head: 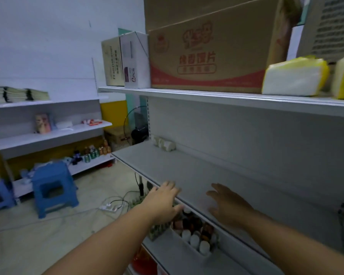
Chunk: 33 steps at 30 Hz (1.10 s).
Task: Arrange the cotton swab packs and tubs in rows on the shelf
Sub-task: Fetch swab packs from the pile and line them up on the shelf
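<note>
Progress looking early | few white packs [165,145] sitting back-L on shelf [207,171] | L hand [163,201] & R hand [226,205] hovering spread, holding nothing

Dim, bluish indoor light, soft all over. The left hand [163,199] and right hand [226,205] are smeared by motion blur. The shelf [187,167] just beyond them lies in flat grey shade. High above the hands, print on a cardboard box [207,56] is out of focus. Shelf lines bow toward the frame edges. The wall [48,36] far left of the hands is brightest.
</note>
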### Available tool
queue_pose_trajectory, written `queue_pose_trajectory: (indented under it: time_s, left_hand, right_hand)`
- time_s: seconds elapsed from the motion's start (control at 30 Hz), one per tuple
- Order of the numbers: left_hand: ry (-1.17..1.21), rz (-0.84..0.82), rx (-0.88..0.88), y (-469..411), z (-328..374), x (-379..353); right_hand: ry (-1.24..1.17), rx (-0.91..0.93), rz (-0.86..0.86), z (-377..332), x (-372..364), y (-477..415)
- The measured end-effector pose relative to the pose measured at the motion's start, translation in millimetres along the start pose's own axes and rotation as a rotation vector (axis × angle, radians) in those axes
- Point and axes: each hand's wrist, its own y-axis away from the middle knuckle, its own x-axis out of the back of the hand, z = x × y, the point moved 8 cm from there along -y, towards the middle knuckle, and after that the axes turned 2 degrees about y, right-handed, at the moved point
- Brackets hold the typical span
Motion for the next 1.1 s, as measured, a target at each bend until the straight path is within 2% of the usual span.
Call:
queue_pose_trajectory:
  time_s: [0.1, 0.2, 0.3, 0.47, 0.63, 0.77, 0.83, 0.93, 1.03, 1.1]
  left_hand:
    - [-0.007, -0.047, -0.010, -24.8, -39.5, -2.2]
    - [0.052, 0.000, 0.056, -44.3, -99.9, 7.6]
    - [0.104, 0.028, 0.125, -64.1, -163.3, 15.1]
    - [0.227, 0.077, 0.224, -120.8, -259.1, 17.1]
    - [0.336, 0.117, 0.156, -207.8, -318.3, 7.7]
    - [0.420, 0.078, 0.088, -263.5, -356.8, -10.3]
    - [0.463, 0.062, 0.072, -286.0, -373.0, -11.7]
    - [0.520, 0.073, 0.058, -317.8, -394.3, -11.0]
    - [0.577, 0.108, 0.029, -345.1, -397.9, -11.0]
    - [0.600, 0.139, 0.005, -363.6, -392.1, -9.5]
  right_hand:
    - [0.024, -0.010, 0.005, 8.8, -1.7, -58.0]
    - [0.017, -0.027, 0.032, 8.4, -2.3, -111.1]
    - [-0.082, -0.090, 0.022, 3.4, -12.7, -153.1]
    - [-0.258, -0.168, 0.097, -16.5, -21.8, -222.9]
    - [-0.488, -0.365, 0.310, -30.2, -15.4, -305.2]
    - [-0.742, -0.663, 0.371, -33.2, -22.3, -364.9]
    - [-0.704, -0.820, 0.379, -28.9, -26.4, -380.5]
    - [-0.495, -0.990, 0.382, -26.0, -31.6, -390.4]
    - [-0.320, -1.042, 0.410, -27.8, -34.4, -395.1]
    - [-0.332, -1.058, 0.435, -26.4, -31.7, -400.5]
